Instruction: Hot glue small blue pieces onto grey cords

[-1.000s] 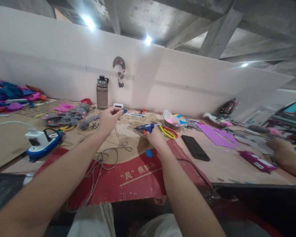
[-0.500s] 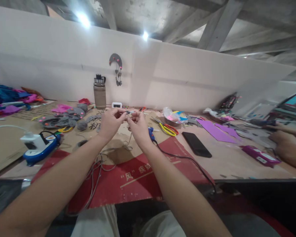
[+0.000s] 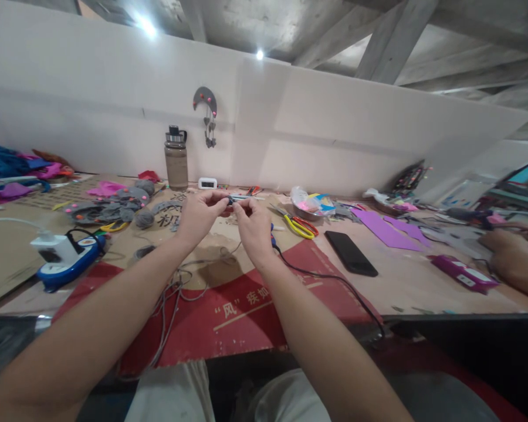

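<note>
My left hand (image 3: 199, 215) and my right hand (image 3: 253, 225) meet above the table, fingertips pinched together on a small dark piece (image 3: 229, 201) that I cannot make out. Grey wire (image 3: 176, 293) trails from under my hands down across the red cardboard (image 3: 229, 319). A blue glue gun (image 3: 271, 236) lies just behind my right hand, its black cord (image 3: 334, 281) running to the table's front edge.
Yellow scissors (image 3: 300, 225), a black phone (image 3: 350, 253), purple sheets (image 3: 385, 230) and a magenta box (image 3: 463, 273) lie to the right, near another person's hand (image 3: 506, 261). At left are a power strip (image 3: 64, 255), grey felt pieces (image 3: 114, 208) and a bottle (image 3: 176, 157).
My right hand let go of the glue gun and came up to meet my left hand. Both hands now pinch the small piece together, slightly lower than half a second ago.
</note>
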Tool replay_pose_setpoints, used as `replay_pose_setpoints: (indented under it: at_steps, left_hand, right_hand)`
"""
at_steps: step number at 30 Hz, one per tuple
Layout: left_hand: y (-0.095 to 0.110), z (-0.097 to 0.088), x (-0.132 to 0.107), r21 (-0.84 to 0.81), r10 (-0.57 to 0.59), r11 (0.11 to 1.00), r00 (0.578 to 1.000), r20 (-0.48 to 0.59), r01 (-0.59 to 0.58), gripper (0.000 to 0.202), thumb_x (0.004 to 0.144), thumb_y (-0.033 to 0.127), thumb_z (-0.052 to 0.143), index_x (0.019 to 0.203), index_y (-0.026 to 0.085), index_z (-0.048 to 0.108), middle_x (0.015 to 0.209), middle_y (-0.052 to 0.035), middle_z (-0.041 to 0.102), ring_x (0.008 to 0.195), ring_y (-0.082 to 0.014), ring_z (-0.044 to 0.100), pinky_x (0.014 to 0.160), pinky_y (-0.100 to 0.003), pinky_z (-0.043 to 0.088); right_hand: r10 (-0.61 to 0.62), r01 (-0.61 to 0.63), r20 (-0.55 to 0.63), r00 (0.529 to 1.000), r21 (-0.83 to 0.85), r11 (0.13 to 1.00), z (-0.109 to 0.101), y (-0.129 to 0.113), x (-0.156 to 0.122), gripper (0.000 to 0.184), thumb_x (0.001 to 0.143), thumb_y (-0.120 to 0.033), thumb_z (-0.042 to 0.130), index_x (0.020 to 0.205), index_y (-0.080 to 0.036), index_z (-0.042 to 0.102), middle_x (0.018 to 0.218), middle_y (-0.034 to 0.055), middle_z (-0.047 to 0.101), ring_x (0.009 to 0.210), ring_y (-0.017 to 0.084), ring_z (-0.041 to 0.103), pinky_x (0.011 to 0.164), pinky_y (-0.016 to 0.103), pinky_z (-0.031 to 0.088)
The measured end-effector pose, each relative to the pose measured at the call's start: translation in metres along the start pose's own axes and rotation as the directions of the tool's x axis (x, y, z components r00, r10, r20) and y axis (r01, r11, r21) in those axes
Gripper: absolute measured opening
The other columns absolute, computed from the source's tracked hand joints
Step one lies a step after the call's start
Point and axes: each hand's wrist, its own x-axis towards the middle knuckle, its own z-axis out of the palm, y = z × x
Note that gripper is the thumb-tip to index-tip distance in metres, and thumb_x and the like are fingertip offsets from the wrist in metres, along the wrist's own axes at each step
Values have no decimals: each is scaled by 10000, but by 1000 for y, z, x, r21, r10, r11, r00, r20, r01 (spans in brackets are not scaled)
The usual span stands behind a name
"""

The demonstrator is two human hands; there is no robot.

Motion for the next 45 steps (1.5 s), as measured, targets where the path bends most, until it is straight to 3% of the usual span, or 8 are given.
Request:
replay_pose_setpoints:
  at_steps: [4, 8, 25, 37, 41, 45]
  left_hand:
    - [4, 0, -1, 112, 37, 993, 999, -16, -35, 136, 733, 236, 612, 806, 138, 671, 705, -47, 680, 595, -123, 626, 504, -214, 499]
    - [6, -1, -2, 136, 62, 989, 998, -12, -60, 131, 743, 222, 591, 794, 134, 674, 684, -44, 671, 576, -112, 602, 526, -222, 495]
    - [-1, 0, 1, 58, 30, 998, 999, -19, -29, 107, 725, 212, 555, 656, 156, 614, 565, -8, 585, 489, -94, 504, 479, -223, 415]
    - [-4, 0, 2, 5, -26, 1000, 1000, -10, 26, 94, 712, 213, 565, 666, 147, 615, 535, -11, 576, 463, -92, 492, 454, -222, 389]
    - [-6, -1, 3, -25, -40, 999, 999, 20, 40, 84, 714, 206, 566, 669, 153, 612, 526, -9, 572, 460, -92, 488, 458, -225, 385]
    - [-2, -1, 3, -86, -109, 990, 992, 70, 115, 87, 708, 212, 582, 644, 157, 606, 501, -8, 559, 442, -89, 473, 451, -228, 369]
  right_hand:
    - [7, -6, 15, 1000, -15, 1000, -1, -5, -1, 219, 820, -325, 479, 699, -173, 580, 674, 6, 606, 613, 120, 505, 628, 248, 382]
    - [-2, 3, 23, 1000, -28, 1000, 1, -7, -2, 232, 824, -323, 473, 705, -173, 604, 695, 17, 630, 642, 130, 529, 660, 260, 393]
    - [90, -90, 21, 996, 42, 995, 5, -11, -1, 213, 777, -298, 499, 641, -164, 591, 606, -3, 608, 563, 109, 509, 563, 226, 370]
    - [28, -31, -32, 999, -89, 996, 2, -9, -2, 215, 773, -314, 506, 618, -181, 573, 563, -15, 560, 519, 106, 456, 572, 245, 362]
    - [37, -46, -80, 996, -108, 993, 1, -8, -1, 153, 756, -317, 537, 703, -179, 577, 591, -22, 532, 549, 109, 453, 580, 243, 354]
    - [50, -52, -33, 998, -60, 997, -2, -5, 1, 181, 753, -317, 537, 850, -183, 610, 578, -44, 471, 555, 109, 431, 572, 234, 343]
